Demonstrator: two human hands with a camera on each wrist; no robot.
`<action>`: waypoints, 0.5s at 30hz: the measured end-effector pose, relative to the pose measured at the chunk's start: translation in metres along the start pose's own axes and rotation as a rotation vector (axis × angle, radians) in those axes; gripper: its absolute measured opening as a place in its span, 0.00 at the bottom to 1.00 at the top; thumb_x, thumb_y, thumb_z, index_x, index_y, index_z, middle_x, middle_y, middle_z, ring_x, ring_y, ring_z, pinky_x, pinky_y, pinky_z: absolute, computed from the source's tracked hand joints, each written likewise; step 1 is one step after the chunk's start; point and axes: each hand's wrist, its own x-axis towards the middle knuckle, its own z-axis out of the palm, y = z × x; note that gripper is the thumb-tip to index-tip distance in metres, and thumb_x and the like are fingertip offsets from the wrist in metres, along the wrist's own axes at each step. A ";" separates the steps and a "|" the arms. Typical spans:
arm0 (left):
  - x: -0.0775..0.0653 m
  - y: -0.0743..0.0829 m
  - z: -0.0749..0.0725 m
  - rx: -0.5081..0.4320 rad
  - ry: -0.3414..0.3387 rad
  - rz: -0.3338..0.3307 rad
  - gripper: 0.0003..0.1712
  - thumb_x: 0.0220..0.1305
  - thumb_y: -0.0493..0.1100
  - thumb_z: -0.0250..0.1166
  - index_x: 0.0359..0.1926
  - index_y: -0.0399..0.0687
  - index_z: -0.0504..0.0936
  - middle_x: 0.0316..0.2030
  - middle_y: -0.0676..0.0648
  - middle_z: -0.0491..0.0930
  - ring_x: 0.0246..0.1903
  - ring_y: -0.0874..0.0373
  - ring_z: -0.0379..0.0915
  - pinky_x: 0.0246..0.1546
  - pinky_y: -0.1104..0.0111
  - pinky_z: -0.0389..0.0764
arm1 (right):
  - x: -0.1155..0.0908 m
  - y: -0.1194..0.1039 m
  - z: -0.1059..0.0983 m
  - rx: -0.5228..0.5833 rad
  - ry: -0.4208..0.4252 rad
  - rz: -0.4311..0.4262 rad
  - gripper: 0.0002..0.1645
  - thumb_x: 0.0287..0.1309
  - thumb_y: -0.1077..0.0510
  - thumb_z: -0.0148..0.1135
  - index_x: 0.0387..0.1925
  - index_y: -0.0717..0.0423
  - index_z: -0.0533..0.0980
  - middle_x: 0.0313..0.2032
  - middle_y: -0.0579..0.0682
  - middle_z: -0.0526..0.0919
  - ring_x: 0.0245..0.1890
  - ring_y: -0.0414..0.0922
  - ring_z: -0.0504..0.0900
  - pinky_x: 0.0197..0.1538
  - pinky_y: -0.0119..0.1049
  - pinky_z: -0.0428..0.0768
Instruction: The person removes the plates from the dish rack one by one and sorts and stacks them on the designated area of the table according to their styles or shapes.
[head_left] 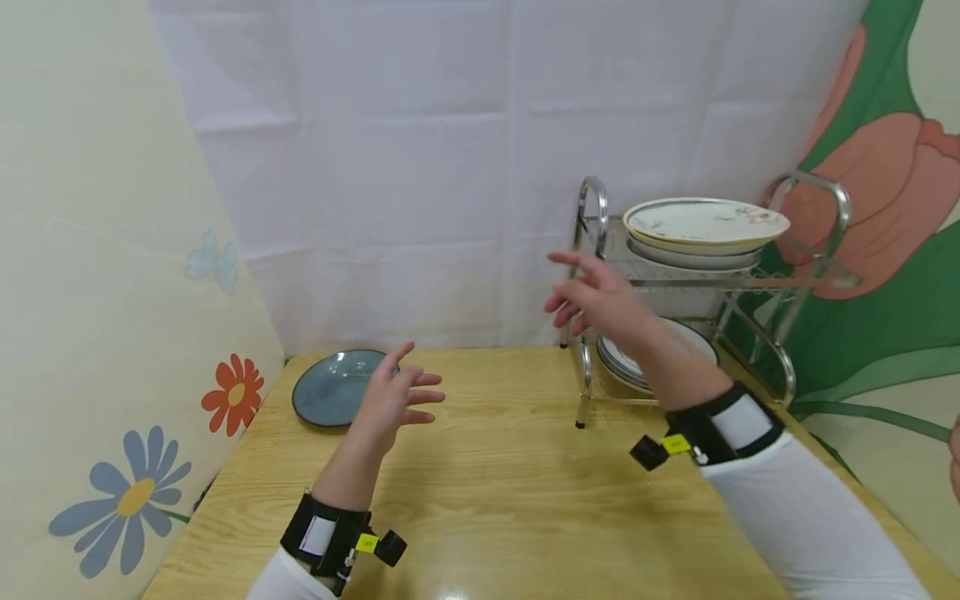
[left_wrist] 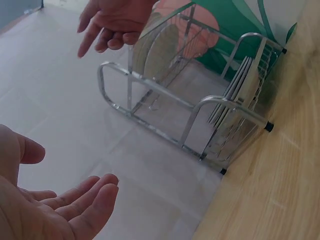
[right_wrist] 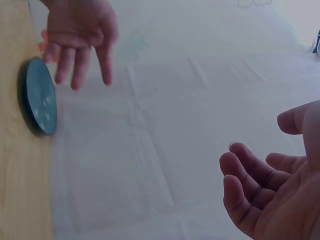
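Observation:
My left hand [head_left: 393, 396] hovers above the table with fingers spread and nothing in it, just right of a blue-grey plate [head_left: 330, 392] at the table's back left corner. My right hand [head_left: 600, 296] is raised in front of the left end of a two-tier metal dish rack [head_left: 588, 387], its fingers loosely bent and holding nothing. On the upper tier lie stacked oval plates [head_left: 705, 225], the top one with a floral pattern. More round plates [head_left: 693, 337] are stacked on the lower tier, partly hidden by my right forearm.
The wooden table [head_left: 487, 492] runs back to a wall covered with white cloth [head_left: 405, 167]. Painted flowers decorate the left wall [head_left: 112, 275]. At the right, the rack stands near a wall with a large green and pink painting [head_left: 885, 200].

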 end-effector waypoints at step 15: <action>-0.034 -0.011 0.063 -0.180 -0.329 -0.068 0.36 0.77 0.46 0.51 0.81 0.63 0.51 0.64 0.35 0.78 0.53 0.48 0.86 0.47 0.58 0.88 | 0.023 -0.015 -0.185 -0.407 0.376 0.286 0.42 0.73 0.30 0.43 0.82 0.34 0.50 0.50 0.47 0.79 0.44 0.46 0.78 0.44 0.45 0.77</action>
